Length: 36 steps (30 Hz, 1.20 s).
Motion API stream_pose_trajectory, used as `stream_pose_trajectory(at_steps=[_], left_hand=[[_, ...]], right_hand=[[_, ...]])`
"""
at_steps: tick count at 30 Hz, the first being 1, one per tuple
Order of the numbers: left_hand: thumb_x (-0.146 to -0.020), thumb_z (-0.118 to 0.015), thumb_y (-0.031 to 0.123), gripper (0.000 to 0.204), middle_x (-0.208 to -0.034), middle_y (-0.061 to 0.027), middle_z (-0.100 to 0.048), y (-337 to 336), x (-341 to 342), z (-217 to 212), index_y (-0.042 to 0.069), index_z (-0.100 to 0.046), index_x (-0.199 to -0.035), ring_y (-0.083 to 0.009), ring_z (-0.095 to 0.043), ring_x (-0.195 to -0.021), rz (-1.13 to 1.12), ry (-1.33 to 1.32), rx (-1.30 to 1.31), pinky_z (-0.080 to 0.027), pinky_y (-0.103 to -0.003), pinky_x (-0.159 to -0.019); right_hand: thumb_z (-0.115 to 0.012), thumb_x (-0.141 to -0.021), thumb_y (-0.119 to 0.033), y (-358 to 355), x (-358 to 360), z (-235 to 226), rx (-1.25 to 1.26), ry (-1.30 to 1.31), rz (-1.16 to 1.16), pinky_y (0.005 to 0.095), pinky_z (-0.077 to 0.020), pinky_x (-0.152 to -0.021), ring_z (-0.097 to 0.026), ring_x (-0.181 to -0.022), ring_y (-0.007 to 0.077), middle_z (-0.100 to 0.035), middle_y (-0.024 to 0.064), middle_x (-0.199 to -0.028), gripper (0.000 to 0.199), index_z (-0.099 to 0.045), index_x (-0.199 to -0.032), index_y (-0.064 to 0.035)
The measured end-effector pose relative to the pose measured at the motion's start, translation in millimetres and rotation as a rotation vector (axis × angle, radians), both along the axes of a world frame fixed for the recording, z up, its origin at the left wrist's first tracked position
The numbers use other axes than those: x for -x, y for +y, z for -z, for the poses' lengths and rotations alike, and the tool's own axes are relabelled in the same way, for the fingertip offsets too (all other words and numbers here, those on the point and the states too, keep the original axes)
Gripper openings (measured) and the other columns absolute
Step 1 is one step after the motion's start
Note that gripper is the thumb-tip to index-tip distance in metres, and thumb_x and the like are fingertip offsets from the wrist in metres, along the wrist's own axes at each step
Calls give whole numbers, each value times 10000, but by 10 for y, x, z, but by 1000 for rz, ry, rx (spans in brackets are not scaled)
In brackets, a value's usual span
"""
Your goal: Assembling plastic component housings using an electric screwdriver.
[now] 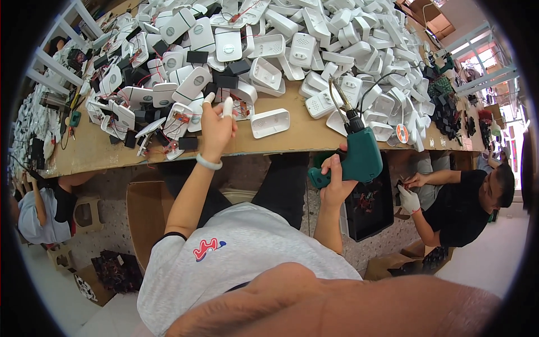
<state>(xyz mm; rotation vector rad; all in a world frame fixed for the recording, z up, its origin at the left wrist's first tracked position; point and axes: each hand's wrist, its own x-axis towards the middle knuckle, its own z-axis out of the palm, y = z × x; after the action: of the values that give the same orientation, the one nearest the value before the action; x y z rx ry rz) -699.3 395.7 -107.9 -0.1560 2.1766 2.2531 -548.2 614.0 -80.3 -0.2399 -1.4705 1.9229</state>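
My right hand [336, 181] is wrapped round the handle of a green soldering gun [364, 154], whose metal tip points away over the table edge toward the white housings. White finger covers sit on two digits of my left hand [218, 132]. Those digits stand apart over the near edge of the pile, and nothing shows between them. Close to its fingertips lies a white housing with a small red circuit board [241, 108]. An empty white housing half [270, 123] rests to the right of that hand, near the table's front edge.
White housings with black blocks and red wires [168, 95] heap up on the left; bare white shells [348, 45] fill the right. A solder reel [402, 133] lies at the front right. Below the cardboard-covered table [281, 144] stands a black bin [375, 210]. Other people sit at both sides.
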Motion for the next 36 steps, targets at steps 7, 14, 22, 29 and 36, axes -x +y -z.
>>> stream_pose_trajectory(at_steps=[7, 14, 22, 29, 36], left_hand=[[-900, -562, 19, 383, -824, -54, -556, 181, 77, 162, -25, -404, -1247, -72, -472, -558, -110, -145, -268, -336, -222, -401], [-910, -552, 6, 162, -734, 7, -544, 199, 316, 228, -10, -630, -1051, -27, -406, -522, -19, -137, -270, -265, -210, -404], [-953, -511, -13, 212, -794, 26, -565, 136, 53, 294, 16, -668, -1093, -84, -533, -713, -38, 403, 110, -452, -211, -721], [-1027, -492, 148, 239, -1015, -50, -684, 130, -146, 129, 7, -649, -1140, -103, -614, -930, -5, 357, -204, -480, -250, -864], [-909, -591, 65, 229, -919, -72, -656, 174, -344, 56, 82, -681, -1119, -243, -580, -808, 161, 687, 539, -436, -344, -773]], right_hand=[[-572, -916, 22, 53, -151, -6, 3, 25, 8, 271, -433, -551, -505, -590, 118, -575, 113, -1127, 320, -481, -1223, 30], [-570, -901, 53, 103, -85, 112, 29, -5, -27, 265, -442, -550, -518, -598, 118, -573, 132, -1152, 349, -480, -1237, 24], [-568, -893, 75, 123, -209, 225, 8, -49, -76, 259, -450, -537, -525, -601, 118, -571, 143, -1177, 376, -471, -1254, 27], [-595, -889, 72, 115, -320, 358, -88, -141, -91, 248, -460, -528, -540, -630, 110, -591, 143, -1187, 411, -487, -1280, 7], [-605, -887, 67, 81, -15, 426, -75, -93, -37, 235, -455, -534, -543, -634, 104, -594, 117, -1170, 406, -505, -1276, 3]])
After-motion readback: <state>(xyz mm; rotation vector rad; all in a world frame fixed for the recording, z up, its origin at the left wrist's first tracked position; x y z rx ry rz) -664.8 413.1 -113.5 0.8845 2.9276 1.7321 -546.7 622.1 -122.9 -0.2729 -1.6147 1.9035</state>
